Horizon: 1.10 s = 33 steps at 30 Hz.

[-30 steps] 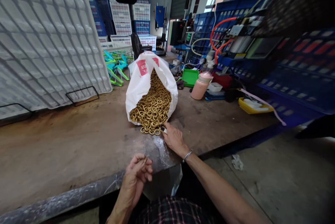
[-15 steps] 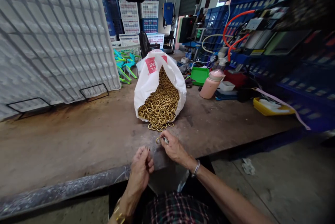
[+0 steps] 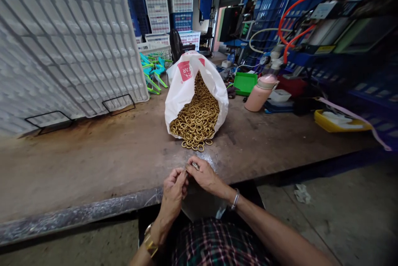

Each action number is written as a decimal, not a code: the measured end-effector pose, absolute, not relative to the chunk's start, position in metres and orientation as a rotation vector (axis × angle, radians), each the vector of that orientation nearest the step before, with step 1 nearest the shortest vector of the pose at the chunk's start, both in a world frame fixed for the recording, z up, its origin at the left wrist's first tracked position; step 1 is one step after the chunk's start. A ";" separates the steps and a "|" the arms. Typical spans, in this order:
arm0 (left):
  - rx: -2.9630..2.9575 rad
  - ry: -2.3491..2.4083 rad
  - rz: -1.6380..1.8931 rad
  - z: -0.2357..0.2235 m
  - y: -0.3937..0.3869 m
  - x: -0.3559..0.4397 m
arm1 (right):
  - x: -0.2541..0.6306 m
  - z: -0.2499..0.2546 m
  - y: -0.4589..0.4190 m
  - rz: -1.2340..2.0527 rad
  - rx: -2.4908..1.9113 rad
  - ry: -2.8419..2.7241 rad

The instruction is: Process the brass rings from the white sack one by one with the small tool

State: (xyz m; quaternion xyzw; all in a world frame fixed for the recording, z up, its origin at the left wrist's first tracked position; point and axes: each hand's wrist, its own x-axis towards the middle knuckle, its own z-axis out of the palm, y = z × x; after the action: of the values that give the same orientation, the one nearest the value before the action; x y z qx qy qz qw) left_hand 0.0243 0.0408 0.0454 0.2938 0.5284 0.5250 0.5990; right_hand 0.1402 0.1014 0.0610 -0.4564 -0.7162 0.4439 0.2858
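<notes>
My left hand (image 3: 174, 187) is closed in a pinch, its fingertips touching or nearly touching those of my right hand. What it holds, if anything, is hidden. My right hand (image 3: 203, 175) is closed too, on a brass ring that the fingers now mostly cover. A small silvery piece (image 3: 195, 165) shows between its fingers, too small to name. Just beyond both hands, a white plastic bag (image 3: 175, 96) lies with its mouth towards me. Many brass rings (image 3: 199, 119) fill it, and several spill onto the worktable (image 3: 124, 158).
A ribbed white stack (image 3: 68, 42) stands at the left beside black wire stands. To the right are a pink bottle (image 3: 258, 94), a green tray (image 3: 245, 83) and a yellow tray (image 3: 338, 126). Turquoise-and-green pieces (image 3: 154, 71) lie behind, near stacked crates (image 3: 158, 23). The table's front edge is close.
My hands have come together at the fingertips, the left moving up to the right. The ring seen in my right fingers is now largely covered. The view has shifted slightly.
</notes>
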 end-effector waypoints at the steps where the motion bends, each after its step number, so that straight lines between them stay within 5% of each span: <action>1: 0.678 1.202 1.208 0.046 0.040 0.024 | 0.140 0.060 0.102 1.175 -1.218 -1.922; 33: 0.678 1.211 1.234 0.043 0.038 0.020 | 0.141 0.055 0.092 0.643 -1.376 -2.590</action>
State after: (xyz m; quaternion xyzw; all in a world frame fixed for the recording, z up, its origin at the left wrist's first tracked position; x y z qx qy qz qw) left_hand 0.0205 0.0384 0.0425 0.2922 0.5221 0.5322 0.5990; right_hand 0.1409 0.0916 0.0546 -0.4571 -0.8606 0.2136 0.0694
